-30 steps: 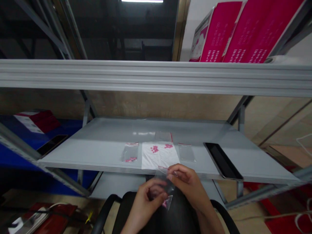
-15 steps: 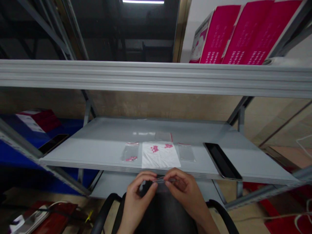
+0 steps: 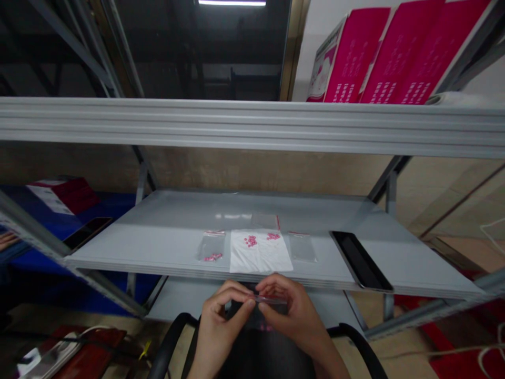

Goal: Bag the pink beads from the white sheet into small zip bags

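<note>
In front of the table edge, my left hand [image 3: 223, 318] pinches the top of a clear zip bag [image 3: 272, 300] between thumb and fingertips. My right hand [image 3: 298, 310] grips the same top edge, thumb below and fingers above. The bag hangs down over my dark lap, with blurred pink bits low in it. Just beyond my hands lies a white cloth or paper sheet [image 3: 260, 259], bearing two small piles of pink beads [image 3: 251, 241]. Left of the sheet is a clear zip bag with pink beads [image 3: 213, 247] inside. A flat clear bag [image 3: 302, 247] lies to its right.
Another clear bag [image 3: 265, 220] lies behind the white sheet. A dark tablet or phone [image 3: 361, 260] rests at the right of the grey table [image 3: 169, 237]. A beam [image 3: 252, 126] crosses above, carrying pink boxes [image 3: 394, 58]. At far left, another person's hand [image 3: 8, 240] shows.
My right hand has shifted slightly left along the bag's top edge, nearer my left fingertips. Pink bits now show below in the bag. Another person's hand has appeared at far left.
</note>
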`<state>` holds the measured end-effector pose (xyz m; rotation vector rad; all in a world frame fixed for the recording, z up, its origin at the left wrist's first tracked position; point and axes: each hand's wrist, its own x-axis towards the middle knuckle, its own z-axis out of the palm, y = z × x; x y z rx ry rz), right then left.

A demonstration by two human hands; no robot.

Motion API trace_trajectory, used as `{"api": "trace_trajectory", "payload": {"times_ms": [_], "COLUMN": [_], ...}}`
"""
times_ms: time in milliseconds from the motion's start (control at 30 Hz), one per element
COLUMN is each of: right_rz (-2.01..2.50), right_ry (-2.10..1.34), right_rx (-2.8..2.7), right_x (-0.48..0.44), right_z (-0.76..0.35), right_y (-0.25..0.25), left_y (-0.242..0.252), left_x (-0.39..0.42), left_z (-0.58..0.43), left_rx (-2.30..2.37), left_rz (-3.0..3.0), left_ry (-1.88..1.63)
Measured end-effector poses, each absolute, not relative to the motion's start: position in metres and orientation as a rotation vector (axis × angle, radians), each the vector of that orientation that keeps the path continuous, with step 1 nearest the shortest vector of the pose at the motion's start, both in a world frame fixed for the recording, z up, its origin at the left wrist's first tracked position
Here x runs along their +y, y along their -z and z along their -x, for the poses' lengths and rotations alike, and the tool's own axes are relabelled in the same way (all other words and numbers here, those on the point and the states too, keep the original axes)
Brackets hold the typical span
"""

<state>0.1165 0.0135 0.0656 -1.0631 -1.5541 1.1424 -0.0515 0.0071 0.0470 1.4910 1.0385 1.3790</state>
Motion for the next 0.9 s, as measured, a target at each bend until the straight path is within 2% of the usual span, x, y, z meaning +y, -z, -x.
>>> {"api": "trace_trajectory", "payload": {"times_ms": [900], "right_rz": [1.100], "right_ry": [-1.056], "right_rx": [-1.530], "right_x": [0.0170], "right_z": [-0.1083], "right_y": [-0.0660], "left_y": [-0.0530], "left_x": [0.0071], "left_z": [0.0509], "left_rx": [1.160], "left_rz": [-1.668], "left_ry": [-1.454]}}
